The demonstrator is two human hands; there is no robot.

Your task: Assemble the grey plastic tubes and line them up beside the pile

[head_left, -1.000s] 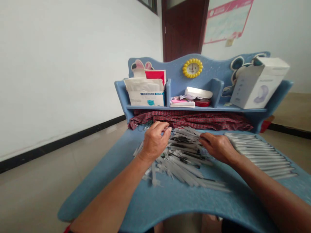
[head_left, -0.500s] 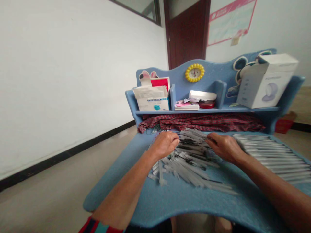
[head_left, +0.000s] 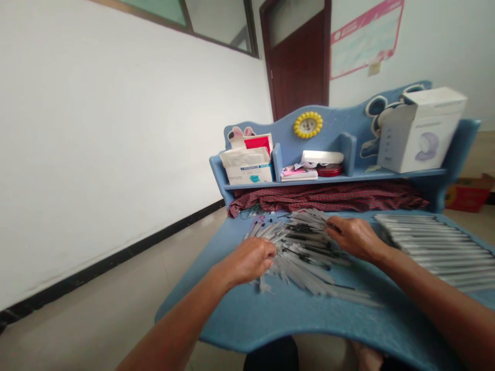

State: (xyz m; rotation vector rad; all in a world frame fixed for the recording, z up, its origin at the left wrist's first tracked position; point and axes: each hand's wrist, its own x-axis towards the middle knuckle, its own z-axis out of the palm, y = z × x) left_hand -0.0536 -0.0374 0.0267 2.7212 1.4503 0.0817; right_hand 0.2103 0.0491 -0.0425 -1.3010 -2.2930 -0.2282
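A loose pile of thin translucent tubes and dark sticks (head_left: 309,273), which look like pen parts, lies across the middle of the blue desk (head_left: 270,314). Curled at the pile's left edge, my left hand (head_left: 251,260) is closed; whatever is in its fingers is hidden. My right hand (head_left: 356,238) is closed too, in a pinch at the right edge of the pile, and I cannot make out what it holds. Beyond that hand, a row of slender pens (head_left: 441,252) lies side by side, slightly blurred.
Along the desk's back lies a bunched red checked cloth (head_left: 325,197) under a shelf. The shelf carries a mask box (head_left: 249,172), small booklets (head_left: 299,175), a red round case (head_left: 329,170) and a tall white box (head_left: 421,131). Small pink and black bits (head_left: 262,219) lie behind the pile.
My left hand has moved toward me and slightly left, down the pile's left side. My right hand stays at about the same spot. The camera view has tilted a little.
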